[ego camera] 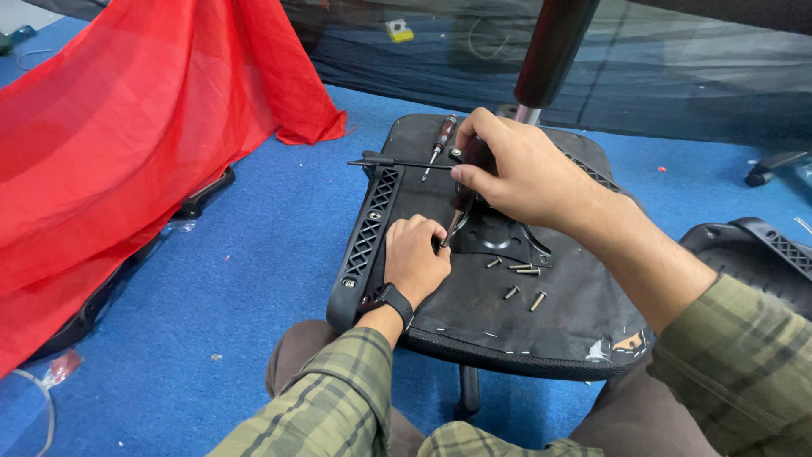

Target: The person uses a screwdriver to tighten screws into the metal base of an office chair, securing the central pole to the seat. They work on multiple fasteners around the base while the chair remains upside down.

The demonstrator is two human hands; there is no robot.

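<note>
An upturned black office chair seat (584,313) lies across my lap, its underside up. My right hand (516,169) grips the dark handle of a screwdriver (461,203) whose tip points down at the corner of the black metal mounting plate (499,237). My left hand (414,258), with a black watch on the wrist, is closed beside that tip and steadies it, fingertips at the plate's edge. Several loose bolts (524,283) lie on the seat fabric to the right of the plate. A second screwdriver (440,144) with a red-and-black handle rests at the seat's far edge.
A black plastic armrest bracket (368,228) runs along the seat's left side. The gas-lift column (550,51) rises behind my right hand. Red cloth (127,127) drapes over something at the left. Blue carpet (254,296) lies around. Another black chair part (761,245) sits at the right.
</note>
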